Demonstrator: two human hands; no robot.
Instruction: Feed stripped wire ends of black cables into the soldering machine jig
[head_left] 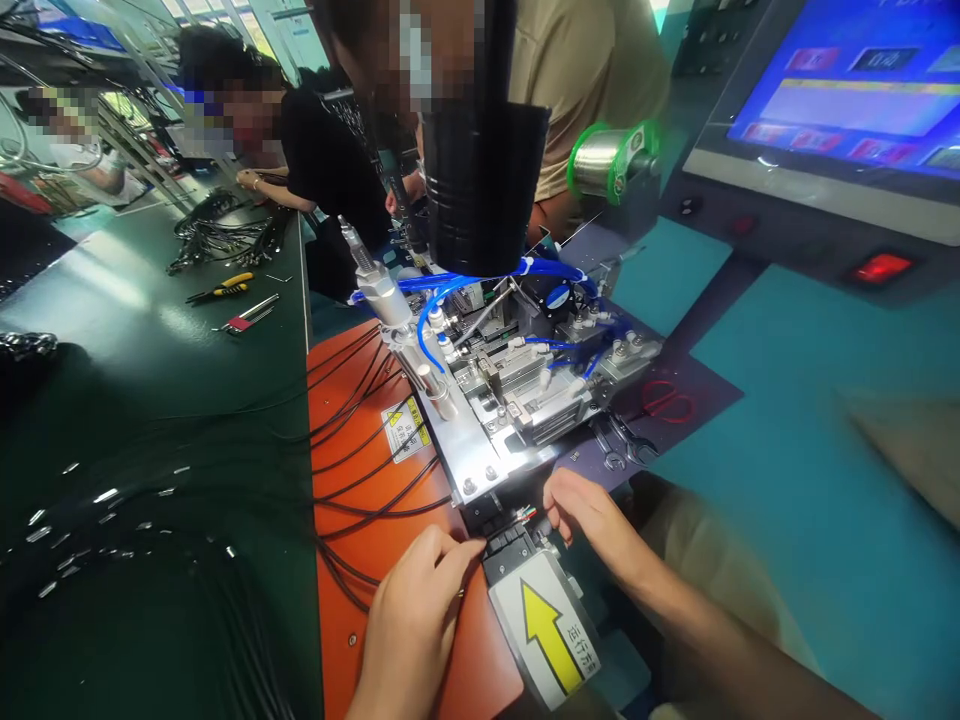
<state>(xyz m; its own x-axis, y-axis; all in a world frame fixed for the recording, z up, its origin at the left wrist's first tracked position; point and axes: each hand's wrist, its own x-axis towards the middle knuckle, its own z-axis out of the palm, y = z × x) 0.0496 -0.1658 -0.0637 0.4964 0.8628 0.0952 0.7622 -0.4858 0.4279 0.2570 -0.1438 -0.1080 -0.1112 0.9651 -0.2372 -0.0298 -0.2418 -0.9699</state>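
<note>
Here, the left hand [415, 607] rests over the orange plate [431, 655], thumb and forefinger brought close together at the edge of a black block [510, 552]; I cannot tell whether that grip pinches a cable. The right hand [581, 503] is on the block's other side, fingers curled inward, and whether its grip holds anything cannot be told either. Between the 2 hands, coloured wire ends [528, 515], with red showing, lie at the block, just beside the right fingers.

A white label with 1 yellow arrow [551, 635] is on the surface nearer the person. Beyond the hands stands the metal machine [469, 440] with blue tubes, and several black cables [375, 467] run from its left side across the orange plate. To its right lie 2 wrenches [624, 446], near red looped handles [670, 402].

On the green tabletop [142, 390] at left are yellow-and-black pliers [223, 288] and a heap of dark cables [225, 228]. A green spool [622, 163] of silvery wire sits behind the machine, and a co-worker in black [326, 150] leans over the tabletop's far end.
</note>
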